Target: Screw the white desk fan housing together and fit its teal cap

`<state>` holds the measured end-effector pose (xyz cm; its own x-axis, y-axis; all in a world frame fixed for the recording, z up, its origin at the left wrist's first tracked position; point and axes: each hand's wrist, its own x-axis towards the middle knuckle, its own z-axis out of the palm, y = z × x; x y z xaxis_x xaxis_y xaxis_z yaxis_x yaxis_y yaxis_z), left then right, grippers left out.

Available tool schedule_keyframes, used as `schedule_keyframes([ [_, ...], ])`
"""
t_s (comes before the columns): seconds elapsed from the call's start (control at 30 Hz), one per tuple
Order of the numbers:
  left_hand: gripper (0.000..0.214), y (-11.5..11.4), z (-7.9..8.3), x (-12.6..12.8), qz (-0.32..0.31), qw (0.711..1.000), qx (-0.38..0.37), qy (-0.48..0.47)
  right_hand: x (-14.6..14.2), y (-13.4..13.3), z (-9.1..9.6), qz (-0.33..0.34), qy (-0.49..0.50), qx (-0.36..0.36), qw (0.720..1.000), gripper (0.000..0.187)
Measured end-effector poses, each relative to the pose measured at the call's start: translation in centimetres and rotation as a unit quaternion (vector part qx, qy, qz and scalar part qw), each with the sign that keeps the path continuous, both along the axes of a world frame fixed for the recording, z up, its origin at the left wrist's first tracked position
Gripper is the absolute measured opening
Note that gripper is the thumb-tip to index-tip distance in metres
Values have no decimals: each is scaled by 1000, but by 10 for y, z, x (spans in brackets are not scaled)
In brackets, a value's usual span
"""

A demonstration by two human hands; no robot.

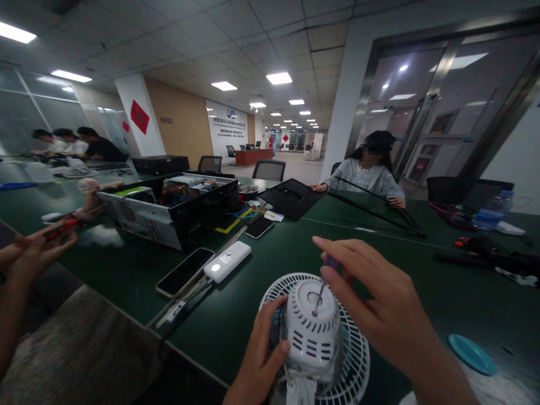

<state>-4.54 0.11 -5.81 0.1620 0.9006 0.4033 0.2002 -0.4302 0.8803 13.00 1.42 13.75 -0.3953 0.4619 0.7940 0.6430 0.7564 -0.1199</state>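
Observation:
A white electric fan (314, 337) lies on its front grille at the table's near edge, its vented motor housing facing up. My left hand (264, 354) is wrapped round the left side of the housing. Above it, my right hand (375, 292) pinches the dark purple handle of a screwdriver (321, 292). The screwdriver's thin shaft slants down, and its tip meets a small hole in the top of the housing. Whether a screw sits in that hole cannot be made out. A bundled white cord (300, 388) hangs at the housing's near side.
An opened computer case (169, 205) stands at left, where another person's hands (46, 242) hold a red tool. Two phones (185, 273) and a white power bank (228, 261) lie left of the fan. A turquoise disc (472, 354) lies right. Across the table, a person (367, 169) handles black frame pieces.

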Motion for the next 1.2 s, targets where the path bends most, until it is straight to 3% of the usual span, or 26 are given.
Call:
schedule_keyframes([
  [0.13,51,0,-1,-1,-2,1000,5,9,2,-3,2,42,-2,-36,998,33],
  [0.27,51,1,0,-1,-6,1000,11,12,-3,-1,0,6,-2,24,1000,15],
  [0.37,50,1,2,-1,-3,1000,22,5,-4,1,-2,-19,7,37,999,14],
  [0.53,50,0,2,-1,2,1000,8,6,-2,-2,0,37,25,-13,999,24],
  [0.77,51,2,-4,1,11,1000,14,-10,-4,1,-1,-11,1,72,997,12],
  [1.0,51,0,1,1,2,1000,13,-5,1,-3,-1,57,3,-37,998,39],
  [1.2,50,0,-1,0,3,1000,13,-1,-6,5,-5,-27,-14,56,998,14],
])
